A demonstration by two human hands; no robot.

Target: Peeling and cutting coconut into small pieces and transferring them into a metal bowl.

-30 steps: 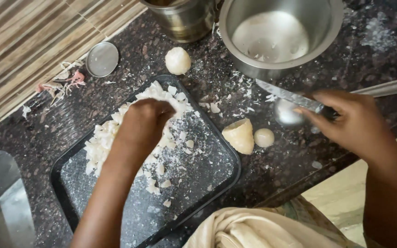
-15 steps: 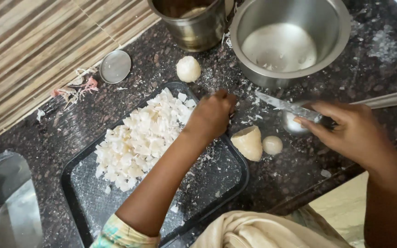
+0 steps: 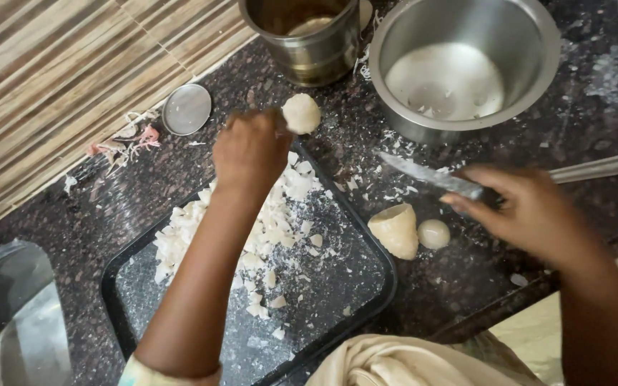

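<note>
- Head view looks down on a dark speckled stone counter [image 3: 559, 107].
- The left hand [image 3: 250, 151] reaches over the far edge of a black rectangular tray [image 3: 366, 304]; its fingertips meet a round, pale, peeled ball-shaped piece [image 3: 301, 113] lying on the counter just beyond the tray, but whether they have closed around it cannot be told.
- The right hand [image 3: 531, 214] is clenched around the handle of a steel-bladed knife [image 3: 430, 175].
- The knife's long axis runs nearly level across the counter, slightly raised toward its tip, which points to the person's left, toward the tray; the blade is blurred.
- White chopped pieces [image 3: 252, 229] lie heaped along the tray's left and far part.
- A cream wedge-shaped chunk [image 3: 396, 230] and a small pale ball [image 3: 434, 234] sit side by side on the counter, just beside the tray's right edge and below the blade.
- A wide steel pot [image 3: 531, 64] stands beyond the knife, a smaller steel cup [image 3: 309, 50] to its left, and a round metal lid [image 3: 186, 109] farther left.
</note>
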